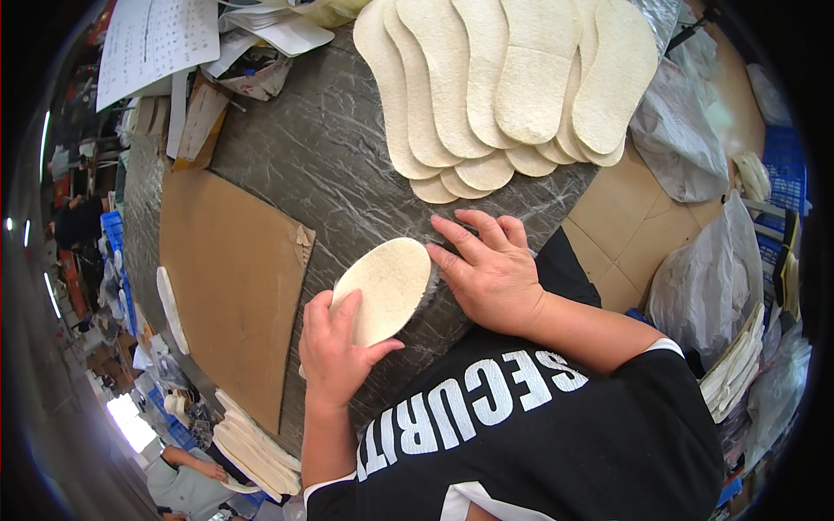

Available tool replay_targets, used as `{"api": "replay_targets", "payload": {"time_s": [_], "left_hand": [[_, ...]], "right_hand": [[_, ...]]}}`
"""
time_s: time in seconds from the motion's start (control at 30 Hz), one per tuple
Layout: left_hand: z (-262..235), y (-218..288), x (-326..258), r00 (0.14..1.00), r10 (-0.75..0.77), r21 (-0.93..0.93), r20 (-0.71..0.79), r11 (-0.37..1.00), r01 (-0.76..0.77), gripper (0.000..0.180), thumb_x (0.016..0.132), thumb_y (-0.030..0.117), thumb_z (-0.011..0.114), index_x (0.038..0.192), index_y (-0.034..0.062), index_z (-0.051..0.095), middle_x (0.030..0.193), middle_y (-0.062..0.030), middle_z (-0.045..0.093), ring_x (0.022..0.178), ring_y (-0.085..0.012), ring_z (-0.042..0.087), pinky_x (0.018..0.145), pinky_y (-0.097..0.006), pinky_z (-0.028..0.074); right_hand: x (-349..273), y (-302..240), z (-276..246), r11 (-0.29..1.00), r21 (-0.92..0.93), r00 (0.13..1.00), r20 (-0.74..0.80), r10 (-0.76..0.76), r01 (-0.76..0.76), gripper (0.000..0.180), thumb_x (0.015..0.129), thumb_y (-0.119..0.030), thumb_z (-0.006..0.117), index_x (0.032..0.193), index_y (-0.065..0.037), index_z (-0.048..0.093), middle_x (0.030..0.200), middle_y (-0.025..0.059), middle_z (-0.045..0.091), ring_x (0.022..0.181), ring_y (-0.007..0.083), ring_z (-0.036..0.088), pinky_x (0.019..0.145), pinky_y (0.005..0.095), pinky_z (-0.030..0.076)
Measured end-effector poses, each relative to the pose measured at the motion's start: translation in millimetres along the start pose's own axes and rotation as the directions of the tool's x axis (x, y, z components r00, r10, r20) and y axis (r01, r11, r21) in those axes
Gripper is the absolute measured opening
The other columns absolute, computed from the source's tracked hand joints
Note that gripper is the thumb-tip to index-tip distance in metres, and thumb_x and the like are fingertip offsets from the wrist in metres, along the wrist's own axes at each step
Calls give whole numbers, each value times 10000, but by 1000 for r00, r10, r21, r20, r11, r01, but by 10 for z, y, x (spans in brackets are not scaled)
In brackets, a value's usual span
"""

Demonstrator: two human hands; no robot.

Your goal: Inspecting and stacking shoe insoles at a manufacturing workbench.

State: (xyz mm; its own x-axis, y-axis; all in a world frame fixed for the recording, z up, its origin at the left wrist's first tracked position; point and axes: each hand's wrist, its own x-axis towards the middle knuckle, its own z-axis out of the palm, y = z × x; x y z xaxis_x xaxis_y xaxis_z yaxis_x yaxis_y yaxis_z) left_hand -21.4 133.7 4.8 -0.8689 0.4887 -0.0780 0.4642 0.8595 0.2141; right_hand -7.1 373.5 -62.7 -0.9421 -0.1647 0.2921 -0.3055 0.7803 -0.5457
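A cream, felt-like insole [393, 282] is tilted up off the table in front of me, one rounded end toward the far side. My left hand [334, 352] grips its near left part, fingers on the upper face and thumb stretched along the near edge. Beside its right edge is my right hand [495, 269], fingers spread and palm down. The right index fingertip is at the insole's edge; whether it touches cannot be made out. Farther off, several matching insoles [532, 82] lie fanned in overlapping layers.
Wrinkled dark plastic sheeting covers the table [287, 130]. Brown cardboard [230, 286] lies at left, with papers [161, 48] at the far left. More insoles are stacked [252, 443] at lower left, near another person's hand [208, 469]. Plastic bags [708, 269] hang at right.
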Motion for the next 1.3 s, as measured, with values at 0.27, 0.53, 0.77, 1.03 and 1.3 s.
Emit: {"api": "replay_targets", "payload": {"time_s": [0.27, 0.53, 0.77, 1.03, 1.3], "left_hand": [[23, 18, 6, 1000, -12, 15, -2, 1000, 12, 816, 500, 476, 831, 1153, 59, 575, 1102, -169, 511, 981, -362, 534, 817, -441, 474], [70, -27, -24, 999, -46, 10, -4, 999, 46, 851, 487, 499, 837, 1176, 76, 570, 1139, -159, 519, 1009, -362, 549, 812, -442, 485], [56, -12, -23, 997, -71, -12, 4, 997, 71, 859, 491, 550, 801, 1171, 71, 586, 1138, -146, 524, 1008, -341, 549, 812, -432, 494], [-304, -173, -254, 976, -206, -433, 75, 875, 218, 699, 649, 393, 812, 1172, 1, 560, 1117, -153, 507, 977, -327, 546, 811, -403, 498], [-312, -387, -348, 939, -276, -648, 203, 681, 340, 180, 796, 96, 709, 852, -19, 582, 1058, -159, 590, 952, -339, 585, 832, -377, 479]], "right_hand": [[0, -6, -6, 1000, 1, 999, 31, 20, -20, 466, 657, -180, 764, 1106, -137, 646, 1285, 29, 563, 1174, 248, 494, 928, 423, 339], [34, -33, -93, 995, 102, 1000, 23, 15, -18, 625, 625, -186, 796, 1199, -88, 570, 1302, 70, 548, 1205, 273, 477, 947, 442, 358], [474, -212, -61, 903, 350, 877, 314, -364, 249, 1057, 519, -360, 853, 1437, -157, 370, 1430, 142, 415, 1345, 327, 375, 1132, 539, 211], [616, -265, -20, 881, 378, 783, 438, -442, 286, 1054, 507, -311, 860, 1431, -158, 374, 1335, 136, 471, 1243, 311, 453, 1075, 532, 294], [644, -257, -41, 894, 370, 779, 472, -414, 251, 1047, 454, -319, 854, 1392, -163, 418, 1325, 142, 488, 1178, 321, 489, 1011, 546, 319]]}}
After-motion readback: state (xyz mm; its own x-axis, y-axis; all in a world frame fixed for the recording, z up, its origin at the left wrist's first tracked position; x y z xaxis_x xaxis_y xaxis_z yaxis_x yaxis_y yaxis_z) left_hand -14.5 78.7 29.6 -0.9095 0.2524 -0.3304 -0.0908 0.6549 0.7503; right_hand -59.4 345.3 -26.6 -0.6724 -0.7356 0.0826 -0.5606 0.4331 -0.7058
